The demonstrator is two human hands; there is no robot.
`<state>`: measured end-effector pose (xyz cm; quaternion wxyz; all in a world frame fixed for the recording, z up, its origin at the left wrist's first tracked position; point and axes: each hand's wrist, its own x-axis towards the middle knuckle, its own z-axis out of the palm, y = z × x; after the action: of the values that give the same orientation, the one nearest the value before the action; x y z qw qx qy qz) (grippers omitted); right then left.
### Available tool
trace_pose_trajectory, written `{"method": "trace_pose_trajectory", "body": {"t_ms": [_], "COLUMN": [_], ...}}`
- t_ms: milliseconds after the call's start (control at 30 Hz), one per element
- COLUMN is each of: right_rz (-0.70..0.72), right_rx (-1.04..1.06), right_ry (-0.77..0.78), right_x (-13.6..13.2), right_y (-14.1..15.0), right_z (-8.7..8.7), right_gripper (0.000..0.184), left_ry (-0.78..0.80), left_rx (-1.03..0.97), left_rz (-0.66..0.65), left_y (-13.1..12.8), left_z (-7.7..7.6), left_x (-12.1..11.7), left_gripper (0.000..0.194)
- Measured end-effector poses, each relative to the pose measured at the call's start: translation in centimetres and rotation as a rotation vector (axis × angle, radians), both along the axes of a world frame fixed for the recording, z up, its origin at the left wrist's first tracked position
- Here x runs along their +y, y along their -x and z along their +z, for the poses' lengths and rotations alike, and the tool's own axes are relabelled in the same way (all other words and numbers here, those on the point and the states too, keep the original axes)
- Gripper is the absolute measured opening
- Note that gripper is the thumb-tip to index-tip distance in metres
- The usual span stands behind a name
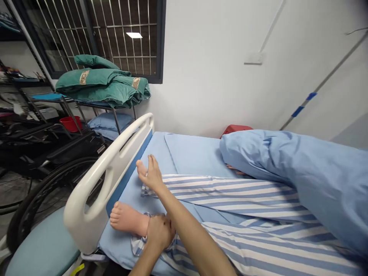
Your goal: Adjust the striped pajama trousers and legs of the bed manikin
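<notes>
Indoors, striped trousers [230,189] on blue-sheeted bed [189,151], white wall [201,76] behind.

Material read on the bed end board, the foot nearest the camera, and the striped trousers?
Bed end board: likely molded plastic, off-white, smooth, softly glossy; rounded edges and cutouts suggest it.
Near foot: probably soft vinyl or rubber, satin; even, doll-like pink surface, exact polymer unclear.
Striped trousers: woven fabric, matte, creased; cotton or a blend, can't tell.

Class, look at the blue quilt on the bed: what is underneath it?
Striped trouser legs run under the blue quilt, and what look like fingertips peek from its left edge. Whatever else lies beneath is covered.
</notes>
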<state>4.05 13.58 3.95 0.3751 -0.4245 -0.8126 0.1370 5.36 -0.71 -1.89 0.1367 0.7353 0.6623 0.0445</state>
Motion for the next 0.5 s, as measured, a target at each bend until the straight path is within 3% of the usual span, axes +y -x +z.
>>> {"method": "trace_pose_trajectory", "body": {"t_ms": [100, 167, 267, 367, 500], "right_rz": [0.004, -0.021, -0.083, -0.099, -0.074], "right_rx": [-0.221, -0.392, -0.586, -0.696, -0.763], "right_ry": [0.193, 0.317, 0.28, 0.234, 0.238], "right_x": [2.1, 2.6, 2.5, 1.5, -0.5], "right_y": [1.6, 1.0, -1.3, -3.3, -4.2], "right_z": [-2.2, -4.3, -6.4, -6.6, -5.1], "right_gripper": [0.084, 0.074, 0.054, 0.049, 0.046], "left_ry": [0.055, 0.048, -0.004, -0.029, -0.136], "left_rx": [-0.008, -0.036, -0.09, -0.157, -0.385], "left_rz": [-0.056, -0.07, -0.029, -0.017, 0.088], "left_y": [0.2, 0.1, -0.7, -2.1, -3.0], "left_z": [-0.2, -0.2, -0.1, -0.2, -0.4], "left_x": [0.0, 0.0, -0.1, -0.5, -1.0], "left_gripper": [0.029, 0.028, 0.031, 0.03, 0.032]}}
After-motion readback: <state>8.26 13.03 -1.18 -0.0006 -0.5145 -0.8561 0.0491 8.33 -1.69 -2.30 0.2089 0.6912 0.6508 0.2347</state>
